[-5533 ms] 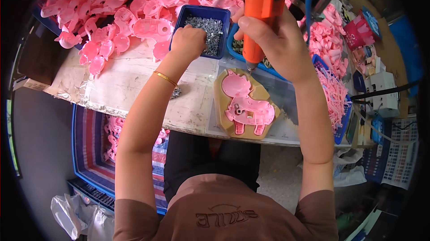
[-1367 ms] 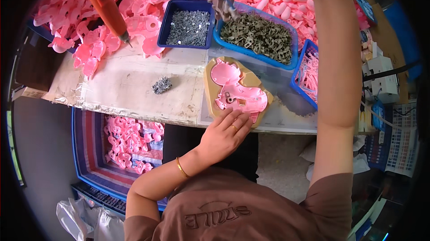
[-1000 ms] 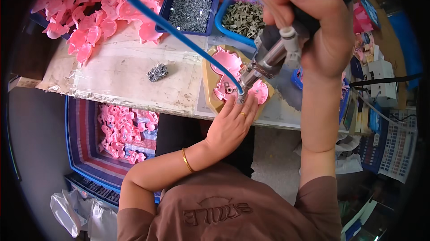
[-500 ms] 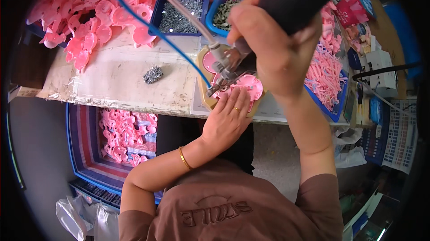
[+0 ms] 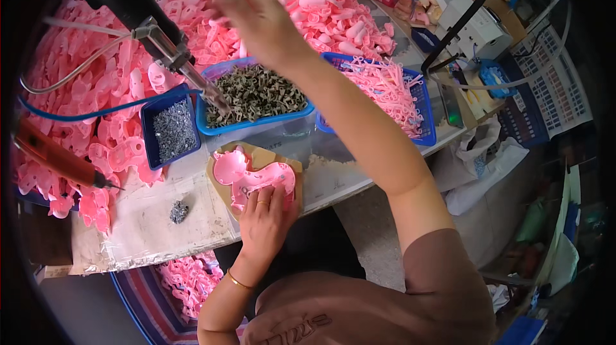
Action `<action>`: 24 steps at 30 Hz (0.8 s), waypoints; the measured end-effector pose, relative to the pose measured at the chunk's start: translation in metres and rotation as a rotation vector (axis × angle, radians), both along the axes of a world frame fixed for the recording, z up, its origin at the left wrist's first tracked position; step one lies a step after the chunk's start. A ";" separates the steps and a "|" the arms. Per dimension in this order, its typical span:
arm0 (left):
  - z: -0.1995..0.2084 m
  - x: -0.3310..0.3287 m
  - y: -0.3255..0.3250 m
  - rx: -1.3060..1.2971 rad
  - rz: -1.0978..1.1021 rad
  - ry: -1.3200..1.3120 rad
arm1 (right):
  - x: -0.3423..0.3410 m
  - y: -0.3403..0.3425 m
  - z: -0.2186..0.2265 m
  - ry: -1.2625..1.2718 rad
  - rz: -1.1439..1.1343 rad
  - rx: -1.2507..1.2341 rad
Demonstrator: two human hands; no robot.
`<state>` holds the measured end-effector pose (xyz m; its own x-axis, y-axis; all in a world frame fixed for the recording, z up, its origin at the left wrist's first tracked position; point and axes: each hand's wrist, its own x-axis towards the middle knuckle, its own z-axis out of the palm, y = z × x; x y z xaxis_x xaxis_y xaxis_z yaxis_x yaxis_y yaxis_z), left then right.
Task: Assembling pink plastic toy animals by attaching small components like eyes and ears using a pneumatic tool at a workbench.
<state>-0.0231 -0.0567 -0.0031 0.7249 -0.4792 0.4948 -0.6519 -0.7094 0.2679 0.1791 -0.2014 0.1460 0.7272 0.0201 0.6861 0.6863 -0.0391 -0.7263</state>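
Note:
My left hand [image 5: 262, 223] is closed over the near edge of a pink plastic shell part [image 5: 260, 178], which has a round cup at one end and a curved body. The part lies in a tan holding block [image 5: 224, 199] on the table. My right hand [image 5: 253, 18] is raised over the pile of pink plastic parts [image 5: 314, 5], its fingers smeared by motion. Left of that hand hangs a black power tool [image 5: 138, 8] with a metal head and hoses, apart from it. The tool's tip is over a blue basket of small dark metal clips [image 5: 256, 95].
A dark blue tray [image 5: 149, 133] holds small silvery screws. More screws lie in a small heap [image 5: 179, 211] on the table. At the left hangs a red-orange driver [image 5: 61, 159]. A blue basket [image 5: 420, 98] holds thin pink pieces. A white box [image 5: 475, 27] stands far right.
My right hand has let go of the black power tool and moved up and left. The tool now hangs farther left. My left hand stays on the pink part; the view has shifted.

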 end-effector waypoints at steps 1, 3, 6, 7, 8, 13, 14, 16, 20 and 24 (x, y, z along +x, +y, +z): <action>0.006 -0.001 0.004 -0.041 -0.017 -0.011 | 0.010 -0.029 -0.017 0.136 -0.038 -0.046; 0.029 -0.002 0.011 -0.149 -0.034 0.039 | 0.029 -0.097 -0.048 0.220 -0.410 -0.441; 0.075 -0.012 0.033 -0.318 -0.040 0.204 | 0.060 -0.202 -0.107 0.378 -0.817 -0.934; 0.092 -0.019 0.052 -0.305 -0.019 0.286 | 0.064 -0.216 -0.116 0.467 -0.877 -1.093; 0.100 -0.028 0.072 -0.329 0.024 0.322 | 0.064 -0.227 -0.125 0.464 -0.874 -1.092; 0.165 -0.104 0.190 -0.033 0.408 0.667 | 0.072 -0.254 -0.137 0.542 -0.741 -1.260; 0.179 -0.112 0.209 0.184 0.705 1.047 | 0.070 -0.250 -0.130 0.553 -0.718 -1.266; 0.167 -0.130 0.221 0.423 0.643 0.700 | 0.069 -0.264 -0.117 0.540 -0.538 -1.038; 0.141 -0.112 0.192 0.224 0.520 0.398 | 0.035 -0.244 -0.085 0.611 -0.098 -0.511; 0.113 -0.041 0.110 -0.133 0.113 0.542 | -0.011 -0.199 -0.066 0.717 0.320 -0.439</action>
<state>-0.0645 0.0536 0.1096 0.9353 -0.3425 0.0886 -0.3180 -0.7042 0.6348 0.1679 -0.4001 0.0800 0.8923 0.4490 -0.0476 0.0997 -0.2987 -0.9491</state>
